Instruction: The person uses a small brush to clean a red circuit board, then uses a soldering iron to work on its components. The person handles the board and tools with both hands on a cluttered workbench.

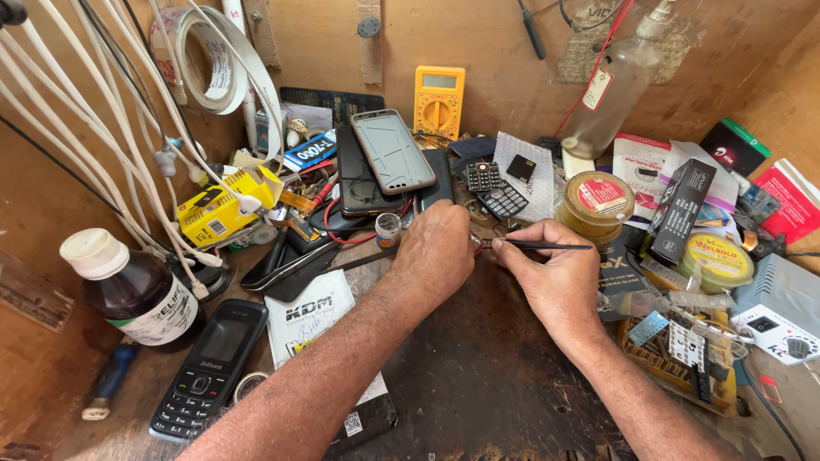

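Dark, scuffed wood of the tabletop (478,376) left bare only at the centre, with clutter pushed out to the rim so as to keep working room. Dead centre: left hand (436,252), knuckles up and fingers curled shut, pinching a small metal piece (476,243) at its 3 o'clock edge; mostly hidden under the fingers, so hard to say what kind of piece. Just to 3 o'clock of that: right hand (547,269), fingers clenched pen-fashion on a thin black tool (551,246), lying level, tip pointing to 9 o'clock and meeting the piece. Probably gripped so for fine control, with both wrists held low over the wood for steadiness. Toward 12 o'clock, propped against the back wall where the dial reads at a glance: yellow multimeter (439,101). Below it, stacked phones (393,152) leaning face-up, and small keypads (494,189) just beyond the knuckles. At 2 o'clock, within easy reach of the right hand: round amber tin (598,205). At 8 o'clock, set well apart: black keypad phone (209,367) and brown bottle (137,294) with a white cap.
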